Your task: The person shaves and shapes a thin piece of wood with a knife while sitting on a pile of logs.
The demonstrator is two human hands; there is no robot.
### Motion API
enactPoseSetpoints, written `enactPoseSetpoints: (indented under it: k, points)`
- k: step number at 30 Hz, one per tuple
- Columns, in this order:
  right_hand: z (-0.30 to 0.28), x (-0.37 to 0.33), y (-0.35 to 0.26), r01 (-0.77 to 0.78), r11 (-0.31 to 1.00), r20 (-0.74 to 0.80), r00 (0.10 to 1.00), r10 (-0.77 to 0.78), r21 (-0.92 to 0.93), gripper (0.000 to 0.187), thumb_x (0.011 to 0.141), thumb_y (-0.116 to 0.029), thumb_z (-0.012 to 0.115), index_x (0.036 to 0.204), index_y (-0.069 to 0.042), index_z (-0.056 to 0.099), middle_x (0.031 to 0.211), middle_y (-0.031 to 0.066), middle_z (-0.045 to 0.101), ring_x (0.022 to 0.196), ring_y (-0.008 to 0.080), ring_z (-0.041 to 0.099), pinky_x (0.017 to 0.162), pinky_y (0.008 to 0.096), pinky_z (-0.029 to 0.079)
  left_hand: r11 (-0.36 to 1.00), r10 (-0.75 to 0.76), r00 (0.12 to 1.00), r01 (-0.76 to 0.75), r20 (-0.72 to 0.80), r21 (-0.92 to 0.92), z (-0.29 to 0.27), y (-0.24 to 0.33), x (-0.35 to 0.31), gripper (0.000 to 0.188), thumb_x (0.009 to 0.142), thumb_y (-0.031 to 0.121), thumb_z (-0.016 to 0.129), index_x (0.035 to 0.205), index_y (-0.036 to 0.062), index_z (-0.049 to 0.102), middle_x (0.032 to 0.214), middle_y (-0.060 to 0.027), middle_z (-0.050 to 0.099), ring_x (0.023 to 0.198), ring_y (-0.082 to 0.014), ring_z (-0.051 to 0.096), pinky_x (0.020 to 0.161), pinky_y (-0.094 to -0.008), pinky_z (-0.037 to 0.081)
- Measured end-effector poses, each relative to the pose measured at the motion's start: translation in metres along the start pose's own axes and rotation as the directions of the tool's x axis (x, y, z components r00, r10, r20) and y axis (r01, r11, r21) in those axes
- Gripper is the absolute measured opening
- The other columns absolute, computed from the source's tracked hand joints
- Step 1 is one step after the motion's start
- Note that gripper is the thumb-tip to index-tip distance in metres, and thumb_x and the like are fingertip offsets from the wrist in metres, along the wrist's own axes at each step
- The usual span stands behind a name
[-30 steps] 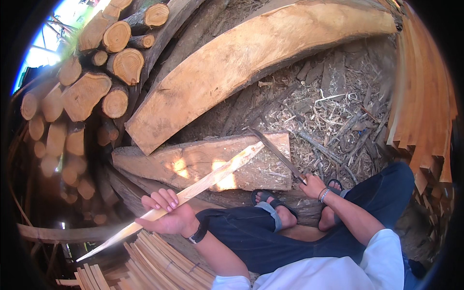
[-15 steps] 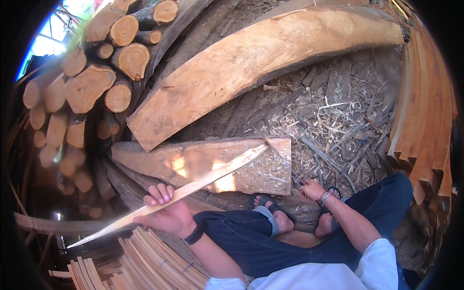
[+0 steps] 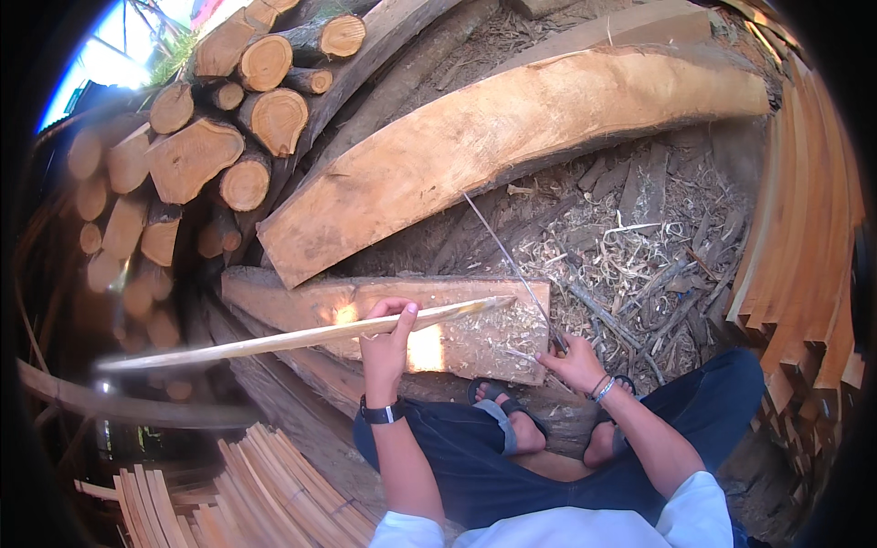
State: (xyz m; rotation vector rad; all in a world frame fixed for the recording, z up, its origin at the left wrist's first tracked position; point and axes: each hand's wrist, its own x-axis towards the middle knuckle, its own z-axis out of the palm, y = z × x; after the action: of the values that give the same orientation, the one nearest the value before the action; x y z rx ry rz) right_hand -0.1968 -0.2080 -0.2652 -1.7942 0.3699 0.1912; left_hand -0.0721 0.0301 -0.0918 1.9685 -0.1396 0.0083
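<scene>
My left hand (image 3: 388, 333) is closed round a long pale wooden strip (image 3: 292, 340), gripping it near its middle. The strip lies almost level, its right end over a flat wooden board (image 3: 274, 297) strewn with shavings. Its far left end tapers and is blurred. In my right hand (image 3: 574, 363) is the handle of a long thin-bladed knife (image 3: 512, 260), whose blade points up and left past the board's right end. The blade shows nearly edge-on, beside the strip's right tip; whether they touch I cannot tell. My fingers hide most of the handle.
A large curved slab (image 3: 512, 128) lies beyond the board. Cut logs (image 3: 196, 160) are stacked at the far left. Sawn planks (image 3: 795, 219) stand along the right, and thin strips (image 3: 274, 484) lie near left. Shavings and sticks (image 3: 621, 256) cover the ground.
My left hand has moved right and up along the strip, which has turned from steeply slanted to nearly level. The knife blade has swung up, its tip now against the slab's edge in view.
</scene>
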Motion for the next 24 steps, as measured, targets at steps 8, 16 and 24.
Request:
enactPoseSetpoints:
  k: [8, 16, 24]
  points:
    - [-0.043, -0.009, -0.037, 0.162, 0.977, -0.074, 0.985, -0.153, 0.137, 0.051, 0.069, -0.038, 0.082, 0.095, 0.002, 0.064, 0.076, 0.0100, 0.064, 0.063, 0.0155, 0.059, 0.062, 0.0313, 0.049, 0.994, 0.098, 0.992, -0.094, -0.074, 0.053, 0.002, 0.056, 0.037, 0.040, 0.092, 0.033, 0.064, 0.076, -0.0034, 0.063, 0.063, -0.0087, 0.065, 0.059, -0.0167, 0.067, 0.053, -0.0278, 0.051]
    - [-0.043, -0.044, -0.046, -0.188, 0.849, 0.378, 0.926, -0.015, 0.493, 0.030, 0.080, -0.020, 0.077, 0.093, 0.000, 0.061, 0.064, -0.0012, 0.055, 0.045, 0.0041, 0.046, 0.041, 0.0201, 0.034, 0.977, -0.103, 0.992, 0.114, 0.069, -0.181, 0.020, 0.041, 0.051, 0.044, 0.095, 0.038, 0.055, 0.074, -0.0009, 0.058, 0.056, -0.0113, 0.061, 0.053, -0.0195, 0.068, 0.038, -0.0268, 0.049]
    - [-0.040, -0.060, -0.066, -0.285, 0.861, 0.528, 0.849, 0.023, 0.421, 0.033, 0.078, -0.010, 0.078, 0.099, 0.001, 0.056, 0.060, -0.0027, 0.053, 0.045, 0.0034, 0.046, 0.042, 0.0207, 0.034, 0.940, -0.208, 0.976, 0.216, 0.056, -0.263, 0.023, 0.022, 0.059, 0.043, 0.094, 0.037, 0.058, 0.075, -0.0009, 0.056, 0.057, -0.0092, 0.056, 0.048, -0.0205, 0.064, 0.043, -0.0283, 0.048]
